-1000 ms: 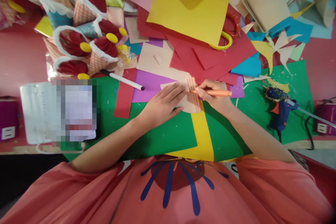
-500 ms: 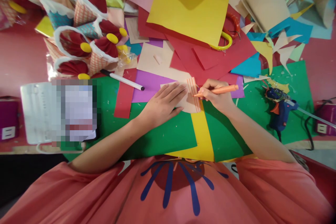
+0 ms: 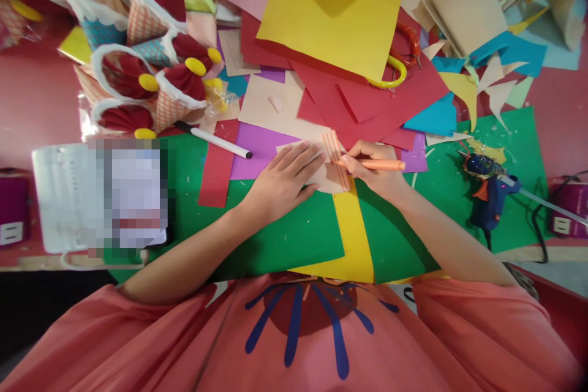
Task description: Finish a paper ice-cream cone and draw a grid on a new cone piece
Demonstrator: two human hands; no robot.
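Note:
A pale beige paper piece lies at mid-table, with orange stripes drawn along its right side. Flat on its left part rests my left hand, fingers stretched out. My right hand is closed around an orange marker, whose tip meets the striped part. Under the paper are a purple sheet and a yellow strip. A white marker with a black end lies to the left of my left hand.
Several paper cones with red and yellow tops crowd the back left. A phone lies left. A blue glue gun is at the right on a green sheet. Yellow-handled scissors are partly under a yellow sheet.
My right hand has shifted slightly left, and the orange marker now lies more level across the striped paper. The paper has slid a little up and left. My left hand stays on it.

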